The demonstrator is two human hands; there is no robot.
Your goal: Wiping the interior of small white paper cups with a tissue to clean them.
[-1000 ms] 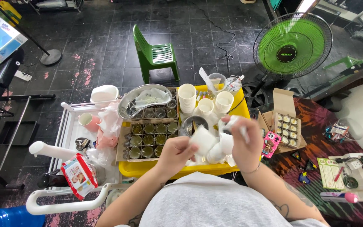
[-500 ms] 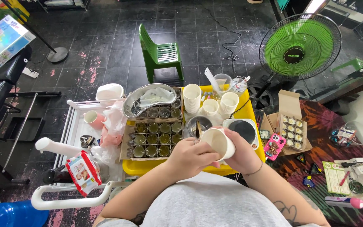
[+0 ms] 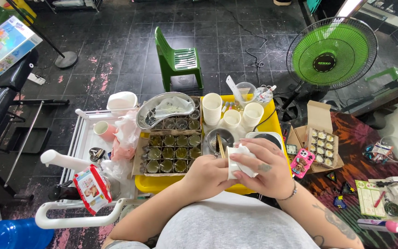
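Quick count of the table stuff

Three stacks of white paper cups (image 3: 212, 108), one green fan (image 3: 330, 53), one green plastic chair (image 3: 178, 60), one pink mug (image 3: 103, 130), one metal tray (image 3: 166, 109).

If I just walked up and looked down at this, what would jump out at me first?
Probably the big green fan standing on the dark floor at the upper right, and the small green plastic chair behind the table. Then the yellow tray in the middle, crowded with rows of little glass jars and stacks of white cups, where the left hand and right hand wrap around a white cup.
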